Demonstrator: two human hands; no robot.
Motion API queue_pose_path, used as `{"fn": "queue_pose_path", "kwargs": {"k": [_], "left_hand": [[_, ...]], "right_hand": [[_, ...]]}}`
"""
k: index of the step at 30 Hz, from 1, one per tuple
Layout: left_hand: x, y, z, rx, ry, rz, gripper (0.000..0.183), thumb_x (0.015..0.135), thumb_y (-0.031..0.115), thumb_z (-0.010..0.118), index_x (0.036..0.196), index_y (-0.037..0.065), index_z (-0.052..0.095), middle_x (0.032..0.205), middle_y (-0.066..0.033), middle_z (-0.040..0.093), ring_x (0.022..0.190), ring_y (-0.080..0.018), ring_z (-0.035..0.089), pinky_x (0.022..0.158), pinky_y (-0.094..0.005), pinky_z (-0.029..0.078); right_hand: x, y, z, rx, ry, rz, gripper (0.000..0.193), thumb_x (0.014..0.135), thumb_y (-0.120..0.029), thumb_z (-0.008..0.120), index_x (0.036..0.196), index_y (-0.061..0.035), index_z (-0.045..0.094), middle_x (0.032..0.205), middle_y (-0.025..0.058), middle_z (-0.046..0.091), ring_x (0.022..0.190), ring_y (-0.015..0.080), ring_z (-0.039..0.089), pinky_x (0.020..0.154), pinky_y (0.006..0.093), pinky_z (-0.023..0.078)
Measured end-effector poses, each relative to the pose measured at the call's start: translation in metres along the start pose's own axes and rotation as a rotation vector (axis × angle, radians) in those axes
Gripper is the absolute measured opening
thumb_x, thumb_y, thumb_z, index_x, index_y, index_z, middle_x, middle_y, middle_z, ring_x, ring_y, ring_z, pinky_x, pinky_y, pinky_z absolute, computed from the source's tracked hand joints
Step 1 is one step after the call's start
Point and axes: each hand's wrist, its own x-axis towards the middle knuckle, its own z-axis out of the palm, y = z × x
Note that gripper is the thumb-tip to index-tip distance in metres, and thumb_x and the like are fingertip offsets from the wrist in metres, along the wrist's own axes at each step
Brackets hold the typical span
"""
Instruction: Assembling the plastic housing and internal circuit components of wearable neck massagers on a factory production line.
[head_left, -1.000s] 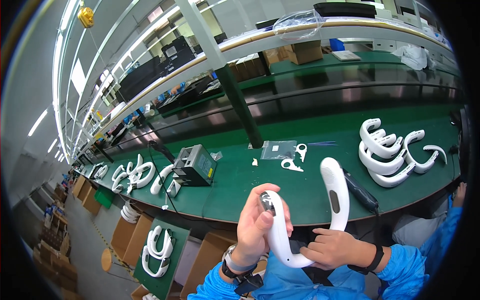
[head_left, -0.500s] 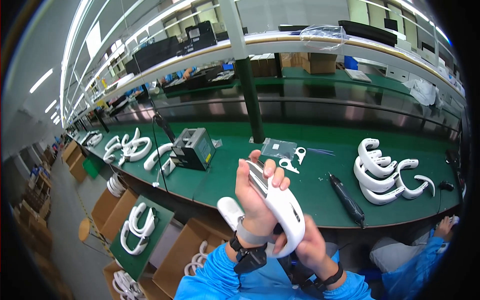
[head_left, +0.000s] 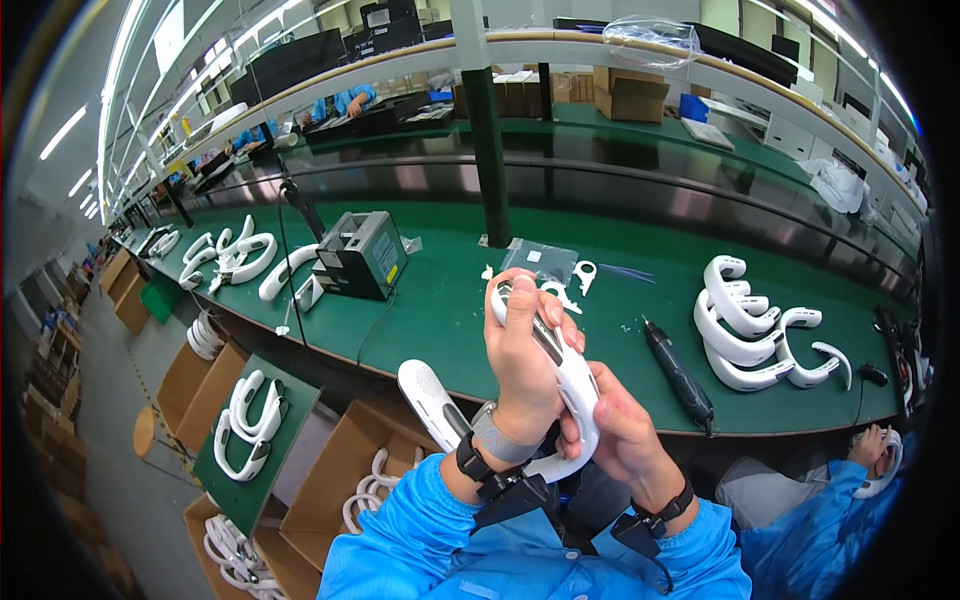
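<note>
A white U-shaped neck fan [head_left: 578, 392] is held up over the bench's front edge. My left hand [head_left: 522, 372] is wrapped round one arm of it, thumb lying along a shiny silver strip. Lower down, my right hand [head_left: 628, 428] grips the curved part, its fingers closed against the side. The fan's other arm [head_left: 428, 392], with a dotted grille, sticks out left of my left wrist. Just beyond my hands lie small white ring-ended pieces [head_left: 586, 276], a clear plastic bag [head_left: 543, 262] and tweezers [head_left: 628, 273]. A black electric screwdriver [head_left: 678, 375] lies to the right.
More neck fans [head_left: 735, 330] are stacked at the right and others [head_left: 240, 255] at the left, near a grey-black boxy device [head_left: 365, 258]. Below left are a cardboard box [head_left: 330, 490] and a small green board [head_left: 285, 425]. A co-worker's hand [head_left: 876, 450] holds another fan at the right.
The neck fan has turned in my hands, showing more of its silver strip. My left thumb now presses along it, and my right hand has moved up against the side.
</note>
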Motion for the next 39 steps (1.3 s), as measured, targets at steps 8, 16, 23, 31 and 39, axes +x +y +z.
{"fn": "queue_pose_path", "kwargs": {"k": [8,16,23,31,39], "left_hand": [[0.035,0.026,-0.013,-0.223,0.259,0.010,0.029,0.097,0.042,0.055,0.103,0.015,0.049,0.071,-0.0009,0.046,0.060,-0.0143,0.048,0.056,-0.0330,0.045],[0.048,0.023,-0.030,-0.265,0.344,-0.034,0.029,0.097,0.041,0.057,0.100,0.015,0.047,0.071,-0.0016,0.047,0.059,-0.0148,0.049,0.053,-0.0333,0.044],[0.028,0.028,-0.019,-0.195,0.290,0.049,0.027,0.099,0.039,0.055,0.103,0.015,0.044,0.073,-0.0008,0.048,0.058,-0.0139,0.049,0.056,-0.0332,0.044],[0.025,0.025,-0.018,-0.122,0.235,0.135,0.022,0.099,0.029,0.058,0.110,0.013,0.046,0.076,-0.0026,0.049,0.060,-0.0134,0.052,0.054,-0.0316,0.047],[-0.051,0.045,-0.033,0.323,-0.420,-0.095,0.089,0.094,0.047,0.057,0.153,0.000,0.011,0.108,-0.0207,0.064,0.103,-0.0319,0.065,0.092,-0.0406,0.053]], "right_hand": [[-0.004,0.053,-0.018,-0.031,-0.185,-0.054,0.048,0.095,-0.036,0.064,0.124,-0.0010,0.051,0.101,0.0163,0.065,0.097,0.0263,0.065,0.113,0.0525,0.033],[0.007,0.070,-0.015,0.039,-0.115,-0.093,0.045,0.091,-0.031,0.070,0.120,-0.0013,0.053,0.093,0.0130,0.068,0.092,0.0275,0.067,0.110,0.0554,0.035],[0.006,0.054,-0.002,0.145,-0.085,-0.065,0.057,0.088,-0.032,0.073,0.129,-0.0004,0.049,0.099,0.0125,0.064,0.091,0.0237,0.064,0.106,0.0521,0.042],[0.004,0.066,-0.002,0.113,0.012,-0.183,0.062,0.089,-0.030,0.072,0.135,0.0019,0.043,0.090,0.0069,0.057,0.084,0.0190,0.061,0.100,0.0488,0.047],[-0.024,0.046,0.020,-0.300,-0.052,-0.210,0.059,0.085,-0.022,0.079,0.126,0.0036,0.044,0.106,0.0141,0.064,0.100,0.0205,0.065,0.090,0.0340,0.052]]}}
